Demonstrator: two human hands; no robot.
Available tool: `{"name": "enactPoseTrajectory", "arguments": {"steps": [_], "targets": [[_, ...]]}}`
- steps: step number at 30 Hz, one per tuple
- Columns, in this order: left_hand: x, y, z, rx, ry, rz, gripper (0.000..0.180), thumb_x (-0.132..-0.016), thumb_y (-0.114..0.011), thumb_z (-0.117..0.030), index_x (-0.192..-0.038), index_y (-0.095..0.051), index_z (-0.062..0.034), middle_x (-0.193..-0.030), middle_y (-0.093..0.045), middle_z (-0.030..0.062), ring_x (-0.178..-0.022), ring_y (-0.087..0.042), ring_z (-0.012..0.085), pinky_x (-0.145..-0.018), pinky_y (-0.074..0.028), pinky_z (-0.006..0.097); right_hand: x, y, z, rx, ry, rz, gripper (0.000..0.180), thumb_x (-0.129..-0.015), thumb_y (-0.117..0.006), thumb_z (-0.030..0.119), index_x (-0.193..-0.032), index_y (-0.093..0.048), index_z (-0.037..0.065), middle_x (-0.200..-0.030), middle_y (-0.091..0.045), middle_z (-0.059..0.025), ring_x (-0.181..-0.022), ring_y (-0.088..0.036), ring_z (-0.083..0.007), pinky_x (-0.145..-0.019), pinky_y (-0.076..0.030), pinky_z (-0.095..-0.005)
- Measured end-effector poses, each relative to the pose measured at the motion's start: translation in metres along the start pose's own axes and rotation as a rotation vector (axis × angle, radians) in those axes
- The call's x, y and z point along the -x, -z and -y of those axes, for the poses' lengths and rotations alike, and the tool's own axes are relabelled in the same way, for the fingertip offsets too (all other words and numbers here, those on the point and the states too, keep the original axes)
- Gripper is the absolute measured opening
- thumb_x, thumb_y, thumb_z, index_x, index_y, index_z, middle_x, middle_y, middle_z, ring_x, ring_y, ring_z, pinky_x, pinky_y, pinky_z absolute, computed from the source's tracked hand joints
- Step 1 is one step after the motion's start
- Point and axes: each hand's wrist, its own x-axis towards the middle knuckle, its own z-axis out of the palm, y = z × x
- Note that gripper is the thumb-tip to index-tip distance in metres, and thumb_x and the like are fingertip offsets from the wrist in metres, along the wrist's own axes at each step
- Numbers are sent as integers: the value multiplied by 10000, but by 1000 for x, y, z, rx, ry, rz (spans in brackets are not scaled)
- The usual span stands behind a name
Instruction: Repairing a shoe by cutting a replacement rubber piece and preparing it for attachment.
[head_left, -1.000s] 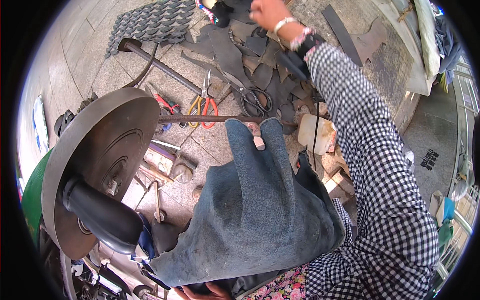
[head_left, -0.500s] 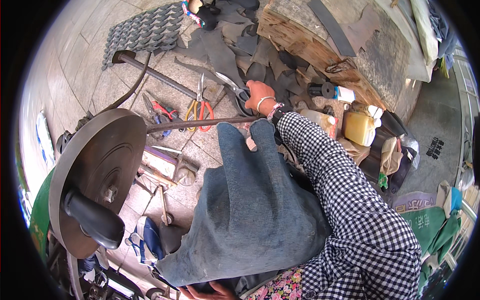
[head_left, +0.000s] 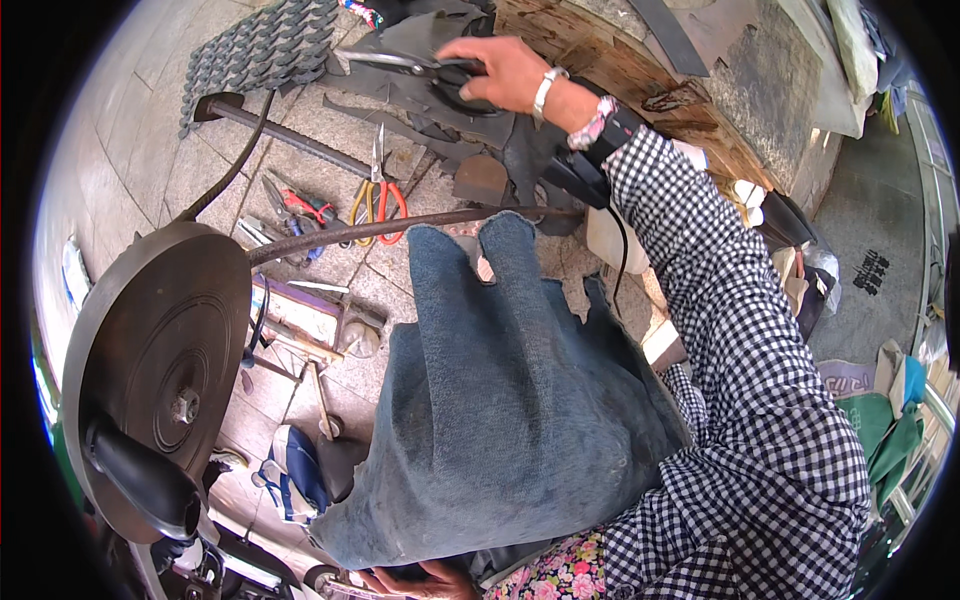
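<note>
Black scissors, one pair, moved forward; right fingers grip them; left fingers: can't tell.

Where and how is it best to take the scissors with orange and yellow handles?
Probably by the handles, coming from the view's lower side, above the metal rod: they point that way, while the blades point opposite.

Black-handled scissors in right hand

The cloth lies right of the disc, apparently partly over the left hand.
</note>
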Motion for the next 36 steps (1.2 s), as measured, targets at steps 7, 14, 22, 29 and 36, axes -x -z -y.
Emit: {"name": "enactPoseTrajectory", "arguments": {"steps": [7,14,22,29,36], "targets": [[33,28,26,-50,-26,9,714,-831,-540,-419,-1282,-266,61,-1352,-193,289,-1261,-193,401,-1008,-210,520,-65,35,60,-1,351,-198,365,-623,-567,53,-988,-585,53,-836,-597,-207,-792,-577,-352,-688,-457,-380],[65,58,53,-95,-37,38,706,-834,-532,-422,-1286,-266,50,-1352,-194,284,-1261,-196,401,-1005,-207,524,-103,25,55,-311,300,49,417,-617,-655,67,-1025,-570,51,-798,-625,-114,-739,-596,-189,-656,-460,-311],[35,53,75,-95,-71,59,697,-837,-522,-425,-1290,-266,39,-1353,-195,279,-1260,-199,400,-1002,-203,528,-89,-62,-100,259,-92,-184,478,-627,-713,164,-1085,-577,139,-987,-605,-146,-889,-586,-301,-777,-472,-371],[10,29,49,-111,-111,54,690,-840,-514,-428,-1294,-266,28,-1353,-196,274,-1260,-201,400,-999,-199,532,35,-63,-65,145,-258,245,142,-645,-662,84,-779,-615,77,-759,-633,-107,-748,-612,-270,-659,-480,-344],[-11,6,22,-162,-132,38,682,-844,-505,-431,-1297,-266,18,-1353,-197,268,-1260,-204,399,-997,-196,536,85,-103,-49,297,-388,276,383,-599,-759,185,-928,-583,100,-841,-597,-104,-877,-586,-304,-739,-476,-408]]}}
